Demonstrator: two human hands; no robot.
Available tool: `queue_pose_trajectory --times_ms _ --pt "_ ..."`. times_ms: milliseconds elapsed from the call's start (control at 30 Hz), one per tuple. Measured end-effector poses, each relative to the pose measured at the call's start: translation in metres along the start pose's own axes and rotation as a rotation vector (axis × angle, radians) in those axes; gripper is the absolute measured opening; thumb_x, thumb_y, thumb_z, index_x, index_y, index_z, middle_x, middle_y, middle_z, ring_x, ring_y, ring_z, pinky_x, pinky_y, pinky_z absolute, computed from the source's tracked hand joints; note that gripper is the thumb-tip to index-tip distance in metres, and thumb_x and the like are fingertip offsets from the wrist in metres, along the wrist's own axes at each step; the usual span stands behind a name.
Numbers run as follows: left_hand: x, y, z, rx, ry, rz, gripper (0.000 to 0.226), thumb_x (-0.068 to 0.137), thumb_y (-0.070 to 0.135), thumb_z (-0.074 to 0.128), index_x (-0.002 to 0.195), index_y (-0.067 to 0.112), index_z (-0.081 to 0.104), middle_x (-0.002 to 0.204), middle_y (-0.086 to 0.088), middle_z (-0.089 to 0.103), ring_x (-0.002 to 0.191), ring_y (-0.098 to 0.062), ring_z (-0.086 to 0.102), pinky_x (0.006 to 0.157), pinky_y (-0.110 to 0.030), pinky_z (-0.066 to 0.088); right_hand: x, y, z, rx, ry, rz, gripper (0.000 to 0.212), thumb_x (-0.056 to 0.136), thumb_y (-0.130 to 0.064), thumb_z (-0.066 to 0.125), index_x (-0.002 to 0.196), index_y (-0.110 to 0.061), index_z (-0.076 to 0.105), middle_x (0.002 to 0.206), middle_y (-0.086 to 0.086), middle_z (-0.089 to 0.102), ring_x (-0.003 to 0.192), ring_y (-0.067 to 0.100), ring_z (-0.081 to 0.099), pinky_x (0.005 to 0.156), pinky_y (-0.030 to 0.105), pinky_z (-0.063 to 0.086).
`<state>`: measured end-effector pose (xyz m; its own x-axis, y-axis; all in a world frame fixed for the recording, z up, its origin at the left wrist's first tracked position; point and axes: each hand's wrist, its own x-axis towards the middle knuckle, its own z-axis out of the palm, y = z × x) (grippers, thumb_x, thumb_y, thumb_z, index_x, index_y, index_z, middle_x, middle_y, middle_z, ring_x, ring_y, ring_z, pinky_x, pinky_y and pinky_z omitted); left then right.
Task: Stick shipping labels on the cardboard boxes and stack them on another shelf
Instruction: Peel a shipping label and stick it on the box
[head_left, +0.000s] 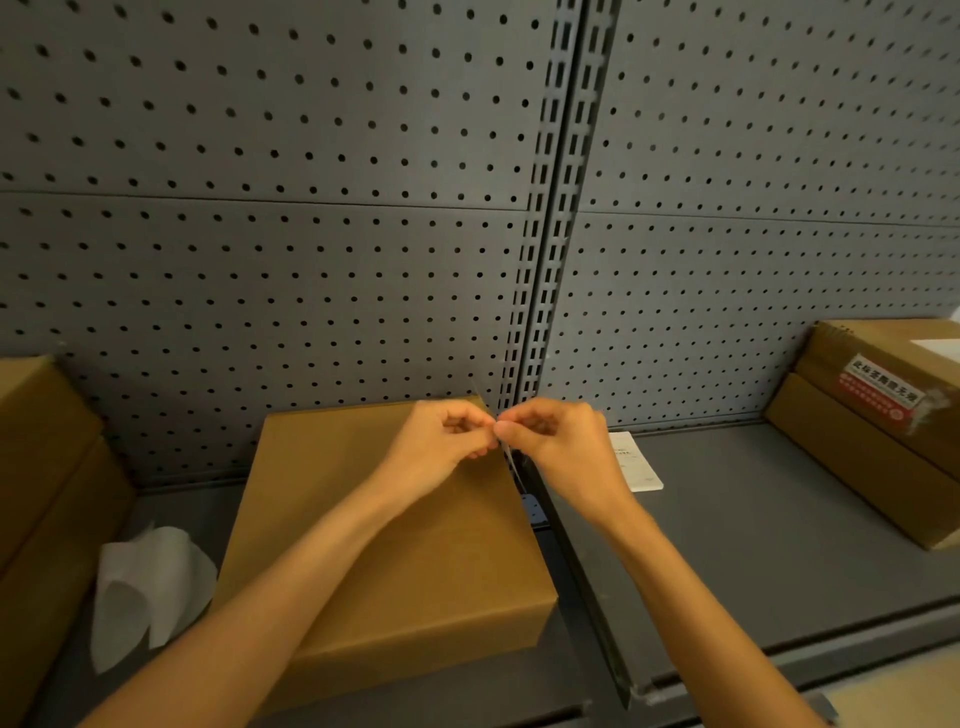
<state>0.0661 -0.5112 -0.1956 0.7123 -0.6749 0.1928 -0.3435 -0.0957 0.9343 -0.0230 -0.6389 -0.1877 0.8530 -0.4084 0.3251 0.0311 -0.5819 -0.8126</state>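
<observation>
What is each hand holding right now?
Left hand: pinches the thin label sheet, seen edge-on.
Right hand: pinches the same sheet.

A dark grey pegboard back wall (291, 218) fills the upper view, its rows of small round holes crossed by a horizontal seam partway up. A slotted metal upright (553, 208) runs down the middle and splits the wall into two panels. Below lie two grey metal shelves (737, 525), the left bay lower than the right, under dim, warm light, with a strip of pale floor (893, 691) at the bottom right corner.
</observation>
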Motion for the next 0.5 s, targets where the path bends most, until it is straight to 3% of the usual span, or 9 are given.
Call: queue_pose_trajectory --times_ms 233,367,500 --pt "0.001 0.000 0.001 0.030 -0.023 -0.012 0.008 0.086 0.006 0.064 0.085 0.012 0.069 0.078 0.002 0.068 0.065 0.003 0.060 0.068 -0.012 0.051 0.000 0.005 0.001 -0.010 0.001 0.014 0.009 0.087 -0.018 0.067 0.083 -0.018 0.075 0.072 -0.012 0.069 0.071 0.000 0.064 0.069 0.014 0.052" --pt "0.001 0.000 0.001 0.033 -0.024 -0.019 0.011 0.085 0.004 0.064 0.083 0.014 0.069 0.078 0.001 0.068 0.069 -0.004 0.060 0.069 -0.014 0.051 0.000 0.007 0.000 -0.020 0.003 0.014 0.009 0.088 -0.017 0.066 0.081 -0.018 0.072 0.070 -0.011 0.067 0.066 -0.003 0.062 0.066 0.012 0.051" --pt "0.000 -0.001 0.000 0.037 -0.012 -0.028 0.015 0.084 0.002 0.064 0.080 0.016 0.068 0.077 0.000 0.068 0.073 -0.008 0.061 0.070 -0.015 0.051 0.003 0.011 -0.006 0.010 0.065 0.070 0.015 0.088 -0.013 0.064 0.077 -0.021 0.070 0.070 -0.005 0.069 0.065 0.005 0.064 0.069 0.023 0.056"
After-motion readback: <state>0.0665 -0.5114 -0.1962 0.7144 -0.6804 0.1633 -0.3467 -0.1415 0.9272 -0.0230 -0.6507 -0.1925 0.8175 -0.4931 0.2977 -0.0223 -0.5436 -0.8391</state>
